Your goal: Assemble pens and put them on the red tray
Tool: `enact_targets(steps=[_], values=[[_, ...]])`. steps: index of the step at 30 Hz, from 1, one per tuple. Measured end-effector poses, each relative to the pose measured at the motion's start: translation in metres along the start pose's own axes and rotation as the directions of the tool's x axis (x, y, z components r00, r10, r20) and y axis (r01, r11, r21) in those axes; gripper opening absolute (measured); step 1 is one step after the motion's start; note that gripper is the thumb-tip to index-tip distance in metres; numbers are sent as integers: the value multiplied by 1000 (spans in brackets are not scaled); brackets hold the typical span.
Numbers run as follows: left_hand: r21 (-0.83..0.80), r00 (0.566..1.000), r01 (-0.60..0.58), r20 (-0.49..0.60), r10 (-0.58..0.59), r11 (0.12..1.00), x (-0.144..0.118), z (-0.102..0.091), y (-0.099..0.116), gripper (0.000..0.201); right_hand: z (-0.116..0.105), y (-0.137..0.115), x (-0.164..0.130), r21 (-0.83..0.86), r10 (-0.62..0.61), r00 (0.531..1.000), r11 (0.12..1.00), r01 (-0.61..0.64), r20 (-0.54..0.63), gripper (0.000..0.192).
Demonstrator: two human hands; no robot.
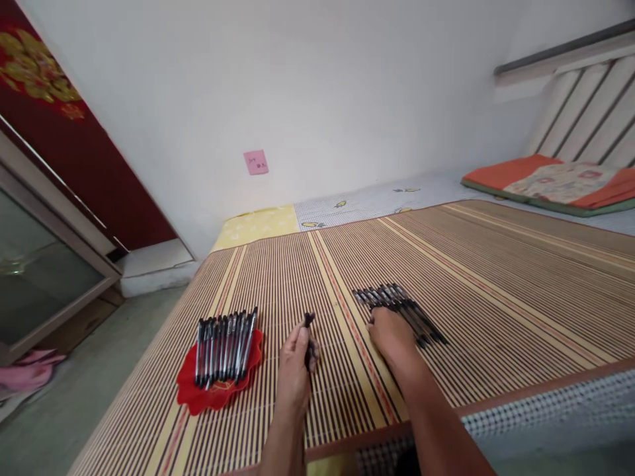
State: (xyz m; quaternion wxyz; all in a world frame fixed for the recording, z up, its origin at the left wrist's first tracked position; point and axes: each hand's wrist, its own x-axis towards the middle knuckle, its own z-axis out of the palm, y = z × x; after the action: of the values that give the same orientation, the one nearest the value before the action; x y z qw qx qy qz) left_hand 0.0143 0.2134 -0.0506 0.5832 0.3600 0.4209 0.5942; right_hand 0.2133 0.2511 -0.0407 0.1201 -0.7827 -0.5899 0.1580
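A pink sticky note [256, 162] on the white wall [317, 86] at twelve o'clock carries a few dark marks, too small to read; no print can be made out on any pen. The left hand [294, 367] reaches forward from six o'clock, forearm low over the striped bamboo mat [496, 284] on the bed, fingers closed around a single black pen [309, 337] that stands nearly upright, its tip pointing away. At nine o'clock of that hand a row of black pens [225, 347] lies side by side on a red cloth [218, 387]. The right hand [391, 337] lies palm down on the mat, fingers narrow, touching the near end of a loose pile of pens [401, 311] spread toward one o'clock. An orange cushion [550, 182] lies far off at two o'clock.
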Motion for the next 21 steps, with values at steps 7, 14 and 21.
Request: enact_targets(steps=[7,14,21], values=[[-53,998,18,54,-15,998,0,-2,3,38,-2,6,3,57,-7,992,998,15,-125,21],[-178,955,210,249,-162,961,-5,5,6,32,-3,-8,-1,760,-228,969,614,216,-91,33],[-210,909,305,355,-218,929,-11,16,-2,37,4,-46,-21,974,-494,869,201,102,11,45]])
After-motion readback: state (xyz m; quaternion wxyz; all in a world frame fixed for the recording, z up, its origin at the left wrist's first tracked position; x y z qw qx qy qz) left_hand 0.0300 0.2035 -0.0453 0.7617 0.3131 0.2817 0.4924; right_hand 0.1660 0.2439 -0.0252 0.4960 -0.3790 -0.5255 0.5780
